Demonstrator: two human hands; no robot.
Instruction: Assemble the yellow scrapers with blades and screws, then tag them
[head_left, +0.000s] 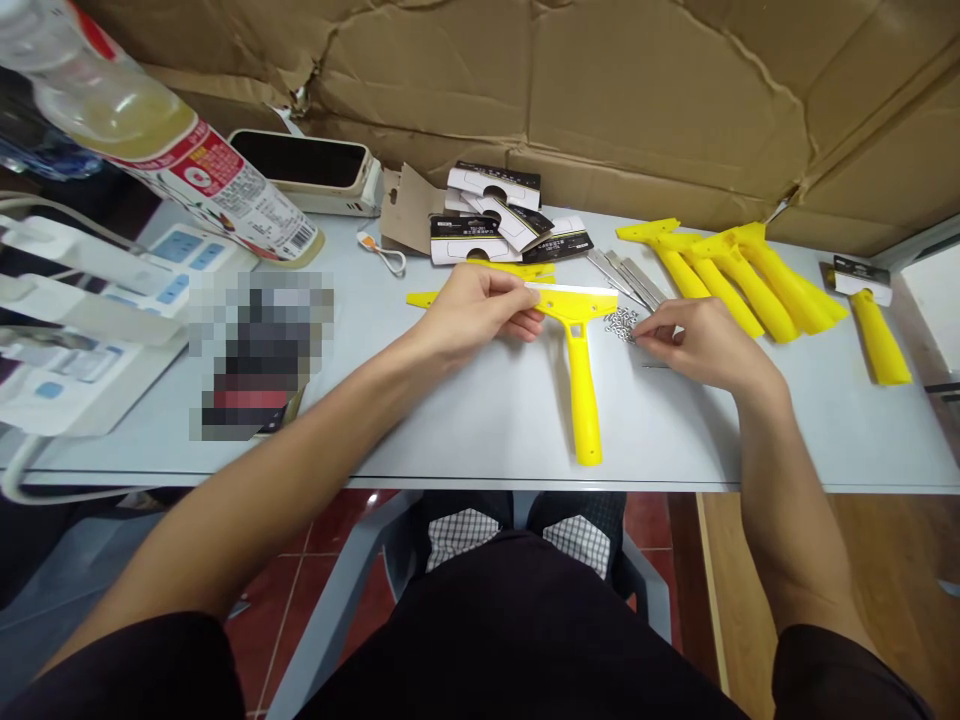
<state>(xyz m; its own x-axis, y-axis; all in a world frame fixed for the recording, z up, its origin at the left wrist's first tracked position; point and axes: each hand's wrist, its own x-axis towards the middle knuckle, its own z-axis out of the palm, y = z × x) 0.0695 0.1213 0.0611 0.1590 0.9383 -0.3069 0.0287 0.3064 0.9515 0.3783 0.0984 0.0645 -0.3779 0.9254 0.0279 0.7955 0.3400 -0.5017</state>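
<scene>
My left hand point(484, 310) pinches the head of a yellow scraper point(581, 385) near its left end. A thin pale strip, seemingly a blade, runs along the top edge of that head, and the handle points toward me. Another yellow scraper point(421, 299) lies partly hidden behind the left hand. My right hand point(694, 338) is closed in a pinch at the right side of a small pile of screws point(621, 322); anything between its fingertips is too small to make out. Just behind the pile lie several flat metal strips point(626, 275). A thin dark piece point(655, 365) lies below the right fingertips.
Several yellow scraper handles point(772, 285) lie at the back right, with a carded one point(879, 335) farther right. Black-and-white cards point(510, 225) are heaped by a small carton point(411, 208). A bottle point(225, 185), a phone-like device point(300, 165) and power strips point(169, 265) crowd the left. Cardboard point(600, 90) walls the back.
</scene>
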